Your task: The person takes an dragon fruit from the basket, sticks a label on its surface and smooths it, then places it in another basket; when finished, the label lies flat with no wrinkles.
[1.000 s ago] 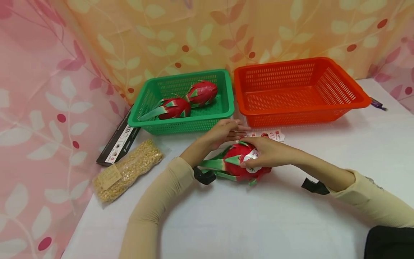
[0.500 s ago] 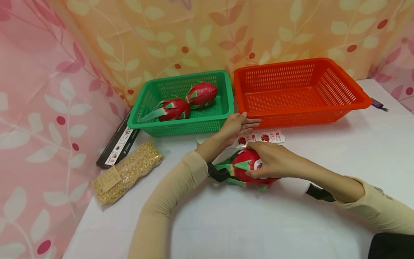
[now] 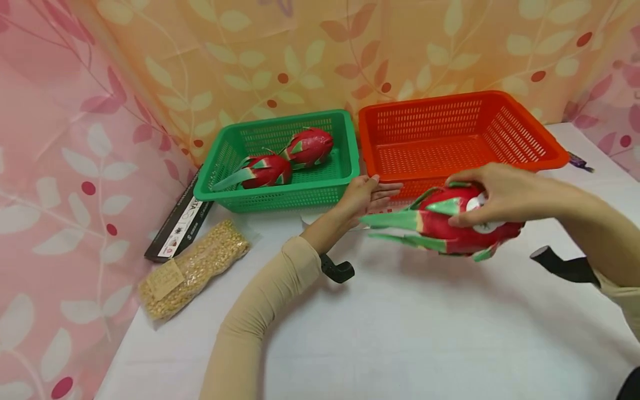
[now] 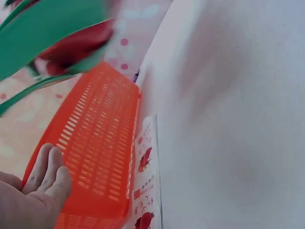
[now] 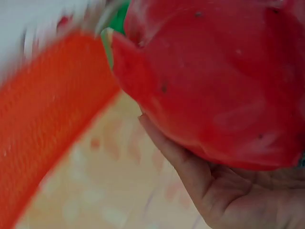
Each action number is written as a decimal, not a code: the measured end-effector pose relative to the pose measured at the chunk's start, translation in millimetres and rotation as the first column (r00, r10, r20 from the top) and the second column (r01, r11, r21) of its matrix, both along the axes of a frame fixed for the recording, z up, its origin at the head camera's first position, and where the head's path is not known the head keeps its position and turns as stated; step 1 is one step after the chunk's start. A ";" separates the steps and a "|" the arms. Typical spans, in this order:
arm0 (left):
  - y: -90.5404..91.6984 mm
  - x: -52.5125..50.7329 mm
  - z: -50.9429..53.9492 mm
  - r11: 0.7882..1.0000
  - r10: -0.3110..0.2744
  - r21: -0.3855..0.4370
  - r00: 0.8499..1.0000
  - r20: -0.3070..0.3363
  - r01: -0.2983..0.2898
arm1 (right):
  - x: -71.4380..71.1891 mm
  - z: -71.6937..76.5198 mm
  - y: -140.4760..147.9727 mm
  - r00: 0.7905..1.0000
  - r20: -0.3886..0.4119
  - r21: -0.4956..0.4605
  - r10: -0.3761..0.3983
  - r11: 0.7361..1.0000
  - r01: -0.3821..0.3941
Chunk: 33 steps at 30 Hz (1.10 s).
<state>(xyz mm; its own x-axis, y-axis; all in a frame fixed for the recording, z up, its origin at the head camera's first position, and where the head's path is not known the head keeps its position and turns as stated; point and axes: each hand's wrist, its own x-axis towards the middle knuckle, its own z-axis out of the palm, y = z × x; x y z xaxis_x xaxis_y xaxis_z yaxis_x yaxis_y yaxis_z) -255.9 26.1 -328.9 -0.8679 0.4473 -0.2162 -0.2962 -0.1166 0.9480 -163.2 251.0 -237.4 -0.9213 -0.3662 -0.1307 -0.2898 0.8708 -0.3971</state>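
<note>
My right hand grips a red dragon fruit with long green scales and a white round sticker, held above the table in front of the orange basket. In the right wrist view the fruit fills much of the picture, and my thumb side lies along its skin. My left hand has its fingers straight, by the front corners of the green and orange baskets. A strip of printed labels lies beside the orange basket, mostly hidden by the left hand and fruit in the head view.
The green basket holds two dragon fruits. To its left lie a black box and a bag of yellow kernels. A small purple wrapped item sits right of the orange basket. Patterned curtains surround the white table.
My right hand has lifted the dragon fruit off the table and carried it to the right. My left hand moved slightly right from its earlier place, then stayed by the baskets.
</note>
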 end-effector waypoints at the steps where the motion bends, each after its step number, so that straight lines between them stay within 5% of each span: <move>1: -0.2 0.1 -0.6 1.000 0.015 0.005 1.000 0.005 -0.015 | -7.4 6.9 8.9 0.999 -0.014 0.033 -0.032 0.999 0.032; 5: -0.1 0.8 -3.3 0.997 0.054 0.048 0.998 0.023 -0.055 | -41.8 29.8 44.2 0.980 0.012 0.074 -0.199 0.977 0.198; 9: -1.2 2.5 -5.1 0.996 0.039 0.078 0.999 0.025 -0.041 | -79.6 41.5 71.2 0.942 0.034 0.009 -0.334 0.943 0.333; 14: -0.8 5.2 -6.2 0.996 0.062 0.063 0.998 0.030 -0.063 | -122.0 33.8 92.0 0.909 0.018 -0.019 -0.416 0.909 0.417; 18: -1.5 6.8 -4.1 0.996 0.067 0.054 0.996 0.056 -0.070 | -147.1 16.6 104.2 0.906 0.036 0.016 -0.422 0.907 0.421; 27: 1.3 7.4 -0.4 0.998 0.054 0.023 0.996 0.067 -0.056 | -171.4 -14.1 121.8 0.889 0.011 0.021 -0.459 0.889 0.458; 33: 3.3 7.6 -1.7 0.999 0.042 0.032 0.997 0.059 -0.044 | -174.2 -27.6 124.1 0.913 0.075 0.075 -0.400 0.916 0.395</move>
<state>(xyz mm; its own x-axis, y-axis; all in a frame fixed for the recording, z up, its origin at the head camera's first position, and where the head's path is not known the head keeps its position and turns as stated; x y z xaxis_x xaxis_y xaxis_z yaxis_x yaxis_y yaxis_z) -248.3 29.3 -330.6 -0.8728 0.4177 -0.2526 -0.3451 -0.1621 0.9245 -337.4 375.1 -265.0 -0.9733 0.0386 -0.2261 0.1184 0.9288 -0.3511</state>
